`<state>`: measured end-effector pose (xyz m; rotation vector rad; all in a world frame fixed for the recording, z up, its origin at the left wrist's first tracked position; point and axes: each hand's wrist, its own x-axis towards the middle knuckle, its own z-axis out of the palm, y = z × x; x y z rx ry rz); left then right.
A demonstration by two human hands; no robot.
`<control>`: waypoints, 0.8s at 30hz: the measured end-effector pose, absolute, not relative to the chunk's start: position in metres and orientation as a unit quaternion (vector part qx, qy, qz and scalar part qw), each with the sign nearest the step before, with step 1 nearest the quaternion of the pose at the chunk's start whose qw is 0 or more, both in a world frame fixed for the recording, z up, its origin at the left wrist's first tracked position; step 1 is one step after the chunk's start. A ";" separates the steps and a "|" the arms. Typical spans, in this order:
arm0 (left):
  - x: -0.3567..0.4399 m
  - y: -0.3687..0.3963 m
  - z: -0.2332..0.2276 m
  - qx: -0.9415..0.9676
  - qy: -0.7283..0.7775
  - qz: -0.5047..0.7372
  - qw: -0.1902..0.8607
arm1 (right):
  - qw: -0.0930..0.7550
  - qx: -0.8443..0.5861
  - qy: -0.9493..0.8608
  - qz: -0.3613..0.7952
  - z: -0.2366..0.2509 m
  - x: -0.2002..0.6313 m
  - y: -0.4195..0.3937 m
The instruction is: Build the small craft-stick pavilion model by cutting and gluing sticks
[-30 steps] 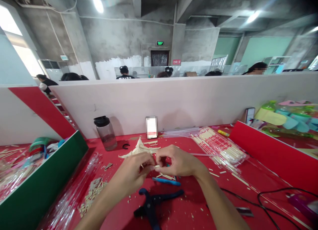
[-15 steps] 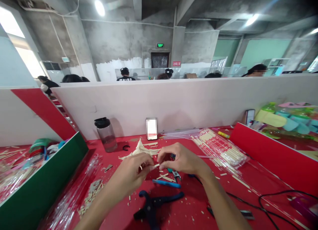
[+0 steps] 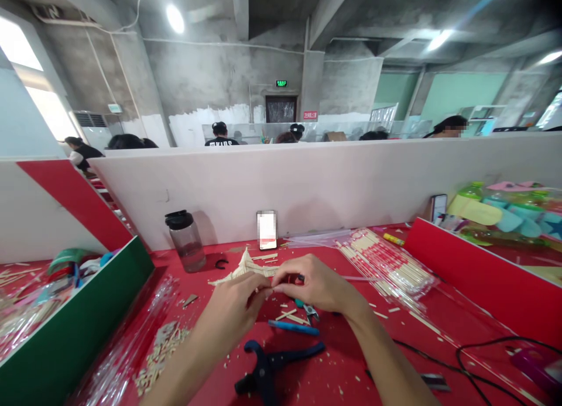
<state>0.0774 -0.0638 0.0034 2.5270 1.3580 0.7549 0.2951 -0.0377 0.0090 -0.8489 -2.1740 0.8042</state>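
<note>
My left hand (image 3: 237, 303) and my right hand (image 3: 314, 283) meet over the middle of the red table, thumbs and fingers pinched together. Between the fingertips is a short pale wooden stick, now almost wholly covered by them. Just behind my hands stands a peaked, roof-like model (image 3: 246, 264) of wooden sticks, partly hidden. Under my right hand lie small cutting pliers (image 3: 311, 312), beside a few loose stick pieces (image 3: 297, 318) and a blue pen (image 3: 293, 327). Nearer to me rests a dark blue hand cutter (image 3: 263, 368).
A water bottle (image 3: 188, 242) and a propped phone (image 3: 267, 233) stand by the white partition (image 3: 351, 183). Packed wooden sticks (image 3: 390, 262) lie at right, a heap of cut bits (image 3: 160, 350) at left. Green (image 3: 79, 324) and red (image 3: 474, 277) boards flank the table. A black cable (image 3: 465, 365) trails at right.
My hands have drawn closer, so their fingertips now touch and cover the short stick that showed between them before. The tools on the table lie unmoved.
</note>
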 end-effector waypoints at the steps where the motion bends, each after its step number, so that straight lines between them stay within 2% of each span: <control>1: 0.078 -0.064 0.004 0.849 0.454 0.257 0.081 | 0.333 -0.329 -0.827 0.311 0.010 0.295 -0.038; 6: 0.078 -0.064 0.002 0.856 0.443 0.266 0.018 | 0.325 -0.362 -0.822 0.296 0.011 0.291 -0.040; 13: 0.077 -0.067 -0.006 0.870 0.438 0.212 -0.080 | 0.319 -0.386 -0.823 0.268 0.009 0.285 -0.041; 18: 0.078 -0.066 -0.005 0.863 0.445 0.225 -0.083 | 0.317 -0.425 -0.816 0.231 0.011 0.279 -0.043; 24: 0.078 -0.066 0.000 0.855 0.451 0.252 -0.047 | 0.330 -0.433 -0.798 0.257 0.013 0.281 -0.042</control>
